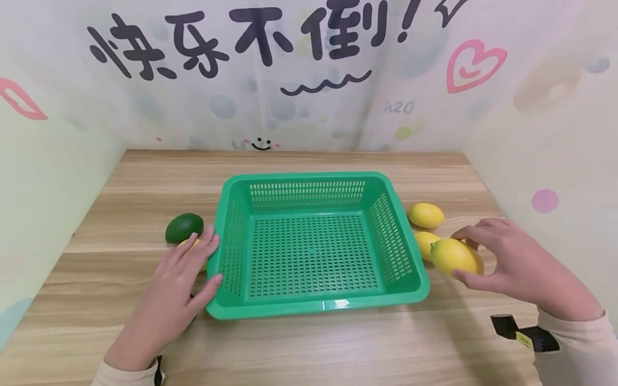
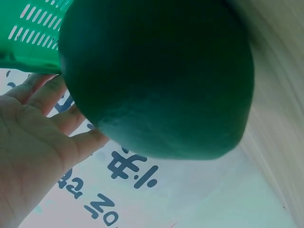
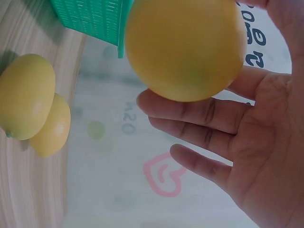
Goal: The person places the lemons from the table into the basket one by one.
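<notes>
My right hand [image 1: 512, 262] pinches a yellow lemon [image 1: 456, 257] between thumb and fingers, to the right of a green plastic basket [image 1: 316, 306]. Held above the table, the lemon [image 3: 185, 47] fills the top of the right wrist view. Two more lemons [image 1: 426, 215] [image 3: 26, 97] lie by the basket's right side. My left hand [image 1: 171, 295] touches the basket's left rim with extended fingers. Under those fingers a yellow fruit [image 1: 203, 265] is mostly hidden, and a dark green fruit [image 1: 183, 228] lies just beyond. Close to the left wrist camera, a dark green rounded fruit [image 2: 161, 85] covers much of that view.
The basket stands mid-table on a wood-grain tabletop [image 1: 333, 348]. Behind the table hangs a white printed sheet [image 1: 309, 123] with black characters, and pale walls [image 1: 545, 161] close in on both sides.
</notes>
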{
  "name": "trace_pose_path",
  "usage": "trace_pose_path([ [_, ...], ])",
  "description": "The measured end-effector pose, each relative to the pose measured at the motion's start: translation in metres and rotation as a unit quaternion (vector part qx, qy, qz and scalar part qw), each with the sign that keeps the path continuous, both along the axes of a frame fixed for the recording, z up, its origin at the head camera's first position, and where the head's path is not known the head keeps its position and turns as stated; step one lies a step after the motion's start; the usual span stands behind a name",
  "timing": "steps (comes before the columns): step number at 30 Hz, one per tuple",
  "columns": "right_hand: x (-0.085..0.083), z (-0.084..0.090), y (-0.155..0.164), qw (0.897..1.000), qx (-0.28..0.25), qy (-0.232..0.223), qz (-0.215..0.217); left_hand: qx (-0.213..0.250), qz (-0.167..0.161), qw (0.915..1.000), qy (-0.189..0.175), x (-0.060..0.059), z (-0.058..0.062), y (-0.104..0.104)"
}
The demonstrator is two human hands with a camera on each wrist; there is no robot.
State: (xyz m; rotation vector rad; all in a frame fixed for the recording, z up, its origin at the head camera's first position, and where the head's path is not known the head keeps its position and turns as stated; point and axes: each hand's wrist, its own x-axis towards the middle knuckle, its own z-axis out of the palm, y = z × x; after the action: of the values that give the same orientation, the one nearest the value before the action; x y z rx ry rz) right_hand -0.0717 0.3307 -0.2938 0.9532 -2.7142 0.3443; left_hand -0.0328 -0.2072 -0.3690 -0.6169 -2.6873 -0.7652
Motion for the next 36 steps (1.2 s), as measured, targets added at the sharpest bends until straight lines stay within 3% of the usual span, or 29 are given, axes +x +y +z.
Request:
trace_pose_path([
  [18, -0.007, 0.005, -0.006, 1.000, -0.007, 0.004, 0.006, 0.003, 0.001, 0.9999, 0.014, -0.001, -0.001, 0.000],
  [36, -0.014, 0.005, -0.017, 1.000, -0.020, -0.001, 0.020, 0.006, 0.009, 0.9999, -0.005, 0.001, 0.000, 0.002],
])
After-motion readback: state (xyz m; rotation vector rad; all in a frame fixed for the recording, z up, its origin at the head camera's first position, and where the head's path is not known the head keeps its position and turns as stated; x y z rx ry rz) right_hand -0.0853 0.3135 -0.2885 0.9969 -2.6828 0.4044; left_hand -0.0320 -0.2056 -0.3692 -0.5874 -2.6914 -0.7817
